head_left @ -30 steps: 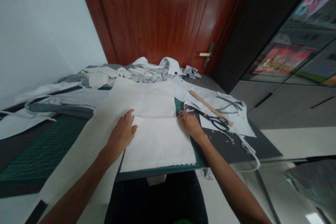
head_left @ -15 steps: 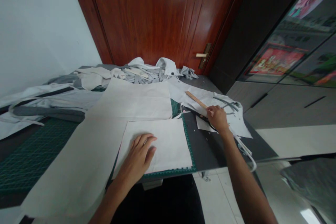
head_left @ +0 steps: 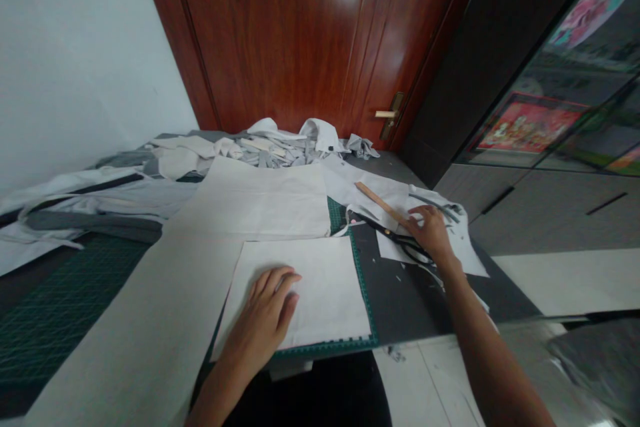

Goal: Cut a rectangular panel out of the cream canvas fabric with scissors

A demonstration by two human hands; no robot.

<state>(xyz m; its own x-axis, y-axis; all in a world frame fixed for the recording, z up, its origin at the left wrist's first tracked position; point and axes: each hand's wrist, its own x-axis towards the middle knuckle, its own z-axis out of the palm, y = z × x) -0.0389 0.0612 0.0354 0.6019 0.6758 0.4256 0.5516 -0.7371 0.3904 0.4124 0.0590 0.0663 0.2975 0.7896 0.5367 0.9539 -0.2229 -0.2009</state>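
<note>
My left hand (head_left: pixel 267 310) lies palm down with its fingers stretched over a rectangular piece of off-white cloth (head_left: pixel 320 280). Under that cloth is a green cutting mat (head_left: pixel 371 320), showing along its right and front edges. To the right, my right hand (head_left: pixel 431 233) is over the near end of a wooden ruler (head_left: pixel 380 203), thumb and fingers apart. A pair of black scissors (head_left: pixel 417 255) lies just below it, partly covered by the hand. Beneath the ruler are white cloth pieces (head_left: pixel 345 180) with thin grey strips on them.
A large off-white cloth (head_left: pixel 165 293) spreads across the left and middle of the dark table (head_left: pixel 405 300). Scraps (head_left: pixel 270 147) are heaped along the back, before a wooden door (head_left: pixel 280 33). Another green mat (head_left: pixel 75 293) lies at left. A cabinet (head_left: pixel 540 207) stands at right.
My right hand has slid a little rightward, off more of the ruler, and its fingers have loosened. The ruler and my left hand stay in place; the camera view has tilted slightly up.
</note>
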